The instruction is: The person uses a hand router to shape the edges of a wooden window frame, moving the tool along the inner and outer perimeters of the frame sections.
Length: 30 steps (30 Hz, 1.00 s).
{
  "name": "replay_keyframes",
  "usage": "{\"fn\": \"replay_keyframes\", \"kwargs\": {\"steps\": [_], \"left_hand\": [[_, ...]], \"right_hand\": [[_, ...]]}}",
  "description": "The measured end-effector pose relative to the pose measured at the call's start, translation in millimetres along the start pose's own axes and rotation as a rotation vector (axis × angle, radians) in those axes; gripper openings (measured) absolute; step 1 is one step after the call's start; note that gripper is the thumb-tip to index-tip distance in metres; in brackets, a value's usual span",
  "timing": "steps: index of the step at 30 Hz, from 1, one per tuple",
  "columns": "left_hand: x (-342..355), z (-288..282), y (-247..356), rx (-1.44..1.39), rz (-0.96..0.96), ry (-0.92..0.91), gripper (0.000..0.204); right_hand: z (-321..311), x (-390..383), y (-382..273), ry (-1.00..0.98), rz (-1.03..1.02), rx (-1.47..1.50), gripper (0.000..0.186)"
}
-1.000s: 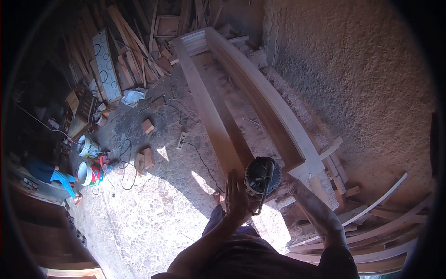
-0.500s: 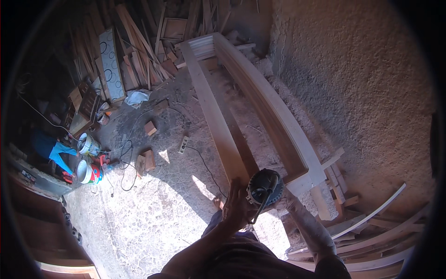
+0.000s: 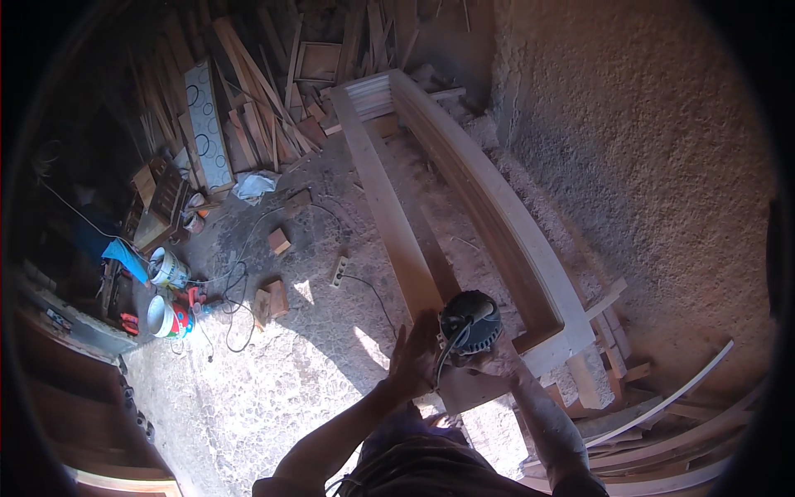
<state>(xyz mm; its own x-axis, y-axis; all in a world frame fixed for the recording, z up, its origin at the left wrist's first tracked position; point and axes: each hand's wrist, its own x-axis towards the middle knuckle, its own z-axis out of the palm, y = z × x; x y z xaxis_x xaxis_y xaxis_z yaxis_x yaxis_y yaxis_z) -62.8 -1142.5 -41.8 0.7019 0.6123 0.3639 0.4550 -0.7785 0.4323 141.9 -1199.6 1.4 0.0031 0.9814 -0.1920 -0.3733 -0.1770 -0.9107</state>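
A black corded power tool with a round, ribbed top, apparently a router (image 3: 470,321), stands on the near left corner of a long wooden frame (image 3: 385,195). My left hand (image 3: 411,360) is closed against the tool's left side, its fingers partly hidden. On the other side my right hand (image 3: 498,364) grips the tool low down, with most of its fingers out of sight behind it. The tool's cord loops down between my hands. Its base and cutting end cannot be seen. The frame has a straight left rail and a curved, grooved right rail.
A power strip (image 3: 339,271) with its cable lies left of the frame, near wood blocks (image 3: 271,300). Two buckets (image 3: 170,316) and a light-blue cloth shape (image 3: 126,258) are farther left. Planks (image 3: 248,83) lean at the back; curved strips (image 3: 662,398) lie right. A rough wall (image 3: 629,149) borders the frame.
The tool and both hands have shifted slightly away from me along the frame, baring more of its near end. The whole view has tilted a little. The light-blue shape at left looks shorter.
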Motion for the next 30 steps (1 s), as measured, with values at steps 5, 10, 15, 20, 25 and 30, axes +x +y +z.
{"fn": "replay_keyframes", "kwargs": {"steps": [5,10,15,20,25,30], "left_hand": [[29.0,-2.2,-49.2,-0.003,-0.042,-0.042,0.103],[77.6,20.0,-101.9,0.05,-0.084,-0.148,0.1],[122.9,5.5,-147.8,0.11,-0.112,-0.204,0.095],[174.0,-4.9,-193.7,-0.438,-0.161,-0.196,0.096],[219.0,-32.1,-240.7,-0.093,-0.141,-0.274,0.068],[253.9,-26.3,-292.7,0.02,-0.022,-0.188,0.084]], "right_hand": [[4.6,51.9,-8.5,-0.069,-0.114,-0.077,0.069],[-25.3,121.3,10.1,-0.188,-0.14,0.119,0.05],[-26.2,190.8,11.0,-0.08,-0.209,-0.045,0.067],[-32.3,272.3,-0.7,-0.134,-0.302,-0.337,0.056],[-6.2,319.6,-37.7,-0.016,-0.257,-0.248,0.078],[37.3,339.2,-95.5,0.064,-0.427,-0.471,0.078]]}}
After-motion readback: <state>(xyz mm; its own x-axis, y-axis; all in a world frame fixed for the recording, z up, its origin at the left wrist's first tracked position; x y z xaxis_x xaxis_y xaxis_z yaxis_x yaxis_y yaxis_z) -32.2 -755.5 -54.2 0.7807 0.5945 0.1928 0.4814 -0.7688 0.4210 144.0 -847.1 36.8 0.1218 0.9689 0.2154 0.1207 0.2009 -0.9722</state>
